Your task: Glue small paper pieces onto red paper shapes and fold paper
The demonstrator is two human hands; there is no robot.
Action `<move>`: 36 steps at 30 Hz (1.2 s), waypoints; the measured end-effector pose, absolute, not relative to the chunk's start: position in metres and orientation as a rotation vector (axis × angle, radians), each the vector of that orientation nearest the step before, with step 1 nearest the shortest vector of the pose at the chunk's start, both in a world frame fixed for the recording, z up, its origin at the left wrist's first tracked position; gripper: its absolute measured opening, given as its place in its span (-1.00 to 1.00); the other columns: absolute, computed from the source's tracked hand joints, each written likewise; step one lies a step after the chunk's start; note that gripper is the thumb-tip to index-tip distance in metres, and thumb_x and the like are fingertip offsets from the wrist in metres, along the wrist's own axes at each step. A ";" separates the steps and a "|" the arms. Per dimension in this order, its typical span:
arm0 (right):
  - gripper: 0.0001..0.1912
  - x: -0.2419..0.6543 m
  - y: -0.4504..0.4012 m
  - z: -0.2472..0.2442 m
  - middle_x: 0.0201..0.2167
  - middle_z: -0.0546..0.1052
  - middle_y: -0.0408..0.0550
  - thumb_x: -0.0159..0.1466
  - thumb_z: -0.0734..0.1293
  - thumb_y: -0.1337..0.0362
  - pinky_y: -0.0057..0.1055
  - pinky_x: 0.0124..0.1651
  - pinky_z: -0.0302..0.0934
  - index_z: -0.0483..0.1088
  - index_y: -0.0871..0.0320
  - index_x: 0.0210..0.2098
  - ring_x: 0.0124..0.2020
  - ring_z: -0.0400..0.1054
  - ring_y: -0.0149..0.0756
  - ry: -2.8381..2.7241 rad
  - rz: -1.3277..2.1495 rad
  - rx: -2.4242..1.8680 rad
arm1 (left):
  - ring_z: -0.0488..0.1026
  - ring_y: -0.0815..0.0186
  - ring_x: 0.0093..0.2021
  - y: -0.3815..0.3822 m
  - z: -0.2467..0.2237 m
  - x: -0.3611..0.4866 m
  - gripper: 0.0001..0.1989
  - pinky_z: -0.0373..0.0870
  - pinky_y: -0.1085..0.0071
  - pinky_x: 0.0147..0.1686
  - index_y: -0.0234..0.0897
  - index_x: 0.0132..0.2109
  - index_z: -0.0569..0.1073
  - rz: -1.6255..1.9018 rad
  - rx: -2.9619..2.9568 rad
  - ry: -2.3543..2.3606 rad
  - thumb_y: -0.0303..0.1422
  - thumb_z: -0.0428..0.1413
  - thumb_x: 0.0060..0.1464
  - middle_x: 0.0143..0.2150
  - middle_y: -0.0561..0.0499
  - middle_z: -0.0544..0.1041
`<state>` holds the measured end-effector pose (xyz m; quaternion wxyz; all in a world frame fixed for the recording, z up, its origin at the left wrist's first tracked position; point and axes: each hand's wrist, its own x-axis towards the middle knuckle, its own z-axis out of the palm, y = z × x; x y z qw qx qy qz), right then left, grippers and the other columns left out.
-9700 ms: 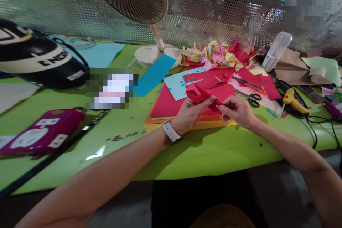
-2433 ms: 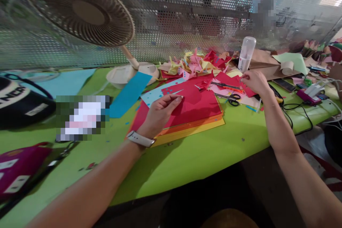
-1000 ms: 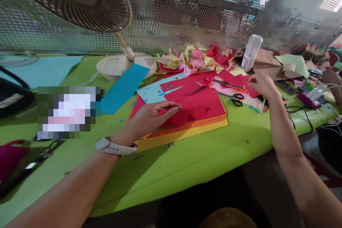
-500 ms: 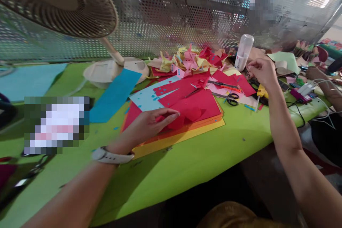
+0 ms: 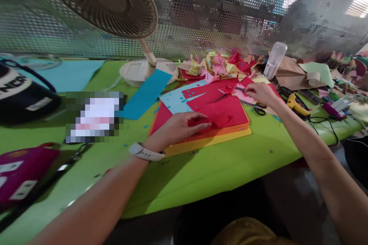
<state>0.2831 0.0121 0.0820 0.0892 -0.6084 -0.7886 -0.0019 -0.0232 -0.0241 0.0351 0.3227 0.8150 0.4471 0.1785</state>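
Observation:
A stack of red, orange and yellow paper (image 5: 238,114) lies on the green table. My left hand (image 5: 184,127), with a white watch on its wrist, rests over the stack's left part, thumb and fingers apart beside a small red paper piece (image 5: 220,120). My right hand (image 5: 260,92) is above the right edge of the stack, fingers bent, near scissors with black handles (image 5: 260,110); whether it holds anything is too small to tell. Light blue paper with blue bits (image 5: 175,98) and a thin dark tool (image 5: 220,98) lie on the stack.
Behind are folded paper pieces (image 5: 218,65), a clear bottle (image 5: 275,60) and a fan (image 5: 112,0). A yellow glue gun (image 5: 297,105) with a black cable lies right. Left are a blue strip (image 5: 148,93), a blurred-out phone-like object (image 5: 97,113), a magenta case (image 5: 25,172) and a black bag (image 5: 25,95).
My right hand has moved left and down from beside the bottle towards the stack. My left hand stays by the red piece. The view has shifted left, bringing in the black bag.

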 end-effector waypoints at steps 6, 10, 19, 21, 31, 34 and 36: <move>-0.52 0.213 0.034 0.057 -0.09 0.58 0.16 0.36 0.12 0.34 -0.27 -0.15 0.23 0.26 0.09 0.25 -0.09 0.46 -0.06 -2.731 -0.236 -1.747 | 0.53 0.16 -0.12 -0.023 0.030 -0.023 -0.47 0.41 0.29 -0.10 -0.25 -0.04 0.52 0.491 2.175 1.121 0.06 0.05 0.05 -0.09 -0.10 0.61; -0.59 0.195 0.046 0.044 -0.16 0.59 0.24 0.35 0.07 0.44 -0.29 -0.18 0.21 0.39 0.21 0.08 -0.09 0.46 -0.07 -2.882 -0.364 -1.664 | 0.52 0.17 -0.12 -0.022 0.026 -0.023 -0.50 0.40 0.29 -0.10 -0.26 -0.07 0.52 0.520 2.195 1.124 0.04 0.05 0.08 -0.09 -0.11 0.61; -0.61 0.210 0.026 0.047 -0.09 0.55 0.27 0.37 0.03 0.46 -0.29 -0.26 0.19 0.37 0.26 0.04 -0.14 0.46 -0.04 -2.868 -0.461 -1.548 | 0.49 0.12 -0.05 -0.018 0.032 -0.029 -0.45 0.35 0.26 -0.02 -0.27 0.00 0.51 0.460 2.219 1.059 0.04 0.13 0.00 -0.02 -0.14 0.57; -0.59 0.213 0.015 0.053 -0.11 0.55 0.26 0.37 0.01 0.48 -0.30 -0.28 0.17 0.38 0.27 0.03 -0.15 0.46 -0.06 -2.890 -0.465 -1.565 | 0.48 0.11 -0.04 -0.017 0.032 -0.030 -0.45 0.35 0.25 -0.03 -0.29 0.01 0.50 0.441 2.229 1.062 0.02 0.12 0.01 -0.02 -0.16 0.57; -0.54 0.273 -0.037 0.056 0.03 0.52 0.07 0.39 0.08 0.30 -0.36 -0.30 0.18 0.24 0.07 0.25 -0.18 0.46 -0.19 -2.726 -0.317 -1.742 | 0.49 0.14 -0.08 -0.016 0.030 -0.030 -0.50 0.34 0.27 -0.04 -0.25 -0.05 0.51 0.403 2.262 1.078 0.03 0.09 0.04 -0.07 -0.10 0.58; -0.55 0.324 -0.053 0.065 0.02 0.53 0.01 0.38 0.08 0.21 -0.35 -0.27 0.21 0.28 -0.01 0.22 -0.17 0.46 -0.18 -2.313 -0.355 -2.050 | 0.47 0.14 -0.09 -0.013 0.032 -0.033 -0.47 0.34 0.27 -0.04 -0.23 -0.07 0.52 0.406 2.297 1.081 0.09 0.07 0.03 -0.08 -0.10 0.56; -0.54 0.363 -0.064 0.075 0.04 0.51 0.06 0.32 0.16 0.19 -0.30 -0.22 0.21 0.32 0.02 0.19 -0.09 0.44 -0.08 -2.108 -0.418 -2.284 | 0.45 0.13 -0.07 -0.010 0.035 -0.038 -0.42 0.33 0.25 -0.03 -0.23 -0.07 0.53 0.419 2.356 1.094 0.14 0.09 -0.03 -0.07 -0.12 0.54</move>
